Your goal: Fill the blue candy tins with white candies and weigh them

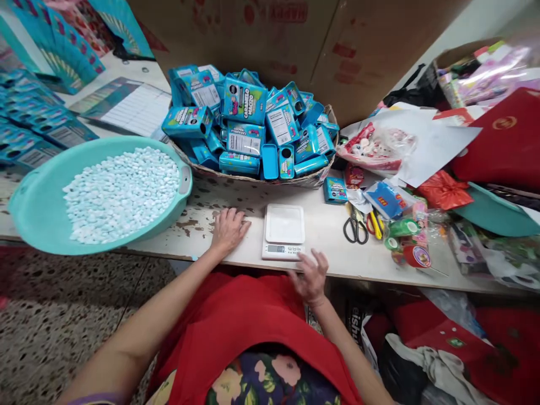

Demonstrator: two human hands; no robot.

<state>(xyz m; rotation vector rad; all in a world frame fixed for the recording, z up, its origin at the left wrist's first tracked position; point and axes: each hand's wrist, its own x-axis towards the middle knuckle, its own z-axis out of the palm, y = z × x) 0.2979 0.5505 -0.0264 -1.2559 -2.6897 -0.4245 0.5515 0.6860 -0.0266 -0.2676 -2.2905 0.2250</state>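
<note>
My left hand (229, 230) lies on the worn white table, fingers loosely spread, holding nothing. Just to its right is a small white kitchen scale (284, 225) with nothing on its pan; its display digits are too small to read. Over the table's front edge, close to the scale's lower right corner, my right hand (311, 275) hovers with fingers apart and a little blurred. Left of both hands stands a turquoise basin (25, 208) holding many small pale blue candies (122, 191). Behind the scale, a cardboard box (304, 181) is heaped with blue candy boxes (244, 101).
Black-handled scissors (355, 229), a yellow-and-red tool (374, 225) and green tape rolls (403, 227) lie to the right, beside a single blue box (336, 190). Stacked blue boxes (34, 118) stand far left. A large brown carton (295, 45) blocks the back.
</note>
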